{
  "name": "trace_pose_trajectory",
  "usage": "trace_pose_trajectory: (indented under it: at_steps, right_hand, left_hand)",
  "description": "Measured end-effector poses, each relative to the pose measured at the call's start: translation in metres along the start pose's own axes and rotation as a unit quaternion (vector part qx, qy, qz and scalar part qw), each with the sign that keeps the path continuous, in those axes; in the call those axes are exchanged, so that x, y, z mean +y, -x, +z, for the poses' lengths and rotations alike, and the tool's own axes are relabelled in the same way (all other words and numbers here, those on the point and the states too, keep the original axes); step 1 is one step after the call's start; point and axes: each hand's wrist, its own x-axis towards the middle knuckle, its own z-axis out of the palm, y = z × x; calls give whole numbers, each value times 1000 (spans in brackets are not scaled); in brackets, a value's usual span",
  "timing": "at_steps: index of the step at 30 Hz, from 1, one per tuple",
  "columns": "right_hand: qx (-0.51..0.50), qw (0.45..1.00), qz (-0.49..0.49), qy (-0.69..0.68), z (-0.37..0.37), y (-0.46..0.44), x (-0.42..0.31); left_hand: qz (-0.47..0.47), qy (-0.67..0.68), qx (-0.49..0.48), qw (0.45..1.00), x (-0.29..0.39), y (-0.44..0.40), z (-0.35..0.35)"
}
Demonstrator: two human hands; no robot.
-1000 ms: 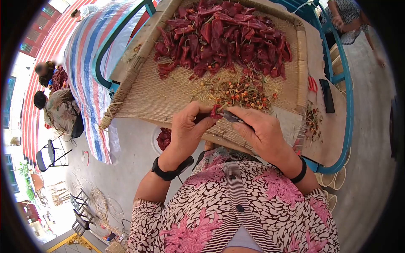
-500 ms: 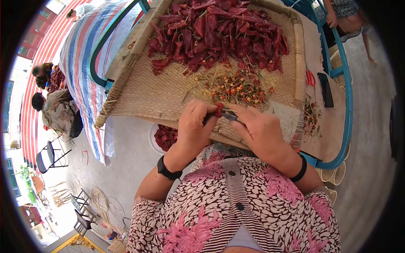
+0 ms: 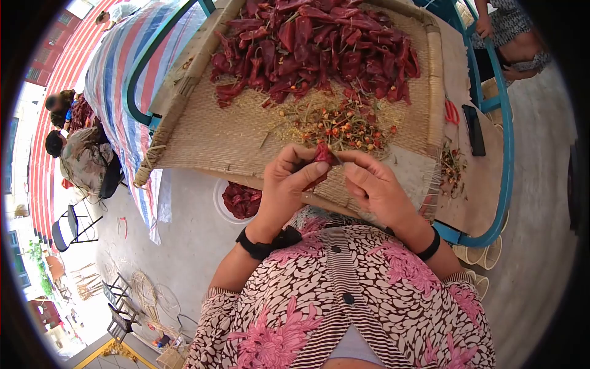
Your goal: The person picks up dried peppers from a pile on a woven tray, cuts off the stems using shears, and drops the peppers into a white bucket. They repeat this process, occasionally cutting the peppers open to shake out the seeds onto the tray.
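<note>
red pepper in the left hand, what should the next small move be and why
Probably a short pull of the right hand away from the red pepper: that hand is right beside it, the left hand holds it, and loose stems lie on the woven tray just beyond.

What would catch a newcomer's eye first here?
Most likely the heap of dark red peppers covering the far part of the woven tray. Nearer the person, a scatter of stems and orange-red bits stands out. At the tray's near edge, the left hand holds one red pepper, the right hand close beside it.
</note>
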Motion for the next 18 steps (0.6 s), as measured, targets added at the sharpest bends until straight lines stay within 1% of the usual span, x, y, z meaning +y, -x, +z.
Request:
trace_pose_trajectory:
  at_steps: [3, 5, 6, 8, 9, 10, 11, 12, 14, 15, 17, 18]
  right_hand:
    - [-4, 987, 61, -150, 4, 3, -6]
    - [-20, 979, 62, -194, 4, 2, -5]
    - [-28, 974, 62, -215, 3, 1, -4]
    - [-9, 999, -24, -42, -5, -5, 0]
    - [0, 997, -68, 47, -8, -8, 2]
    - [36, 977, -130, 166, -9, -9, 6]
    - [71, 938, -189, 281, -10, -10, 10]
    - [105, 882, -244, 391, -9, -10, 12]
    - [129, 852, -240, 446, -6, -9, 10]
    - [141, 836, -238, 473, -4, -9, 9]
    - [113, 891, -216, 383, -4, -10, 8]
    - [97, 914, -204, 336, -4, -12, 8]
  left_hand:
    - [4, 55, -17, 998, -6, -4, 0]
    - [-1, 79, -17, 997, -8, -6, 2]
    - [-2, 67, -12, 998, -10, -8, 2]
    - [-6, 43, -1, 999, -11, -10, 2]
    - [-4, 18, 9, 1000, -11, -10, 3]
    - [-2, -7, 18, 1000, -11, -10, 4]
    - [-1, -32, 29, 999, -10, -10, 4]
    - [2, -45, 21, 999, -11, -10, 3]
    - [7, -70, 5, 998, -14, -7, -1]
    - [1, -56, 8, 998, -15, -6, -1]
    - [-9, -26, 15, 999, -14, -5, -1]
    - [-21, 16, 9, 1000, -13, -6, -1]
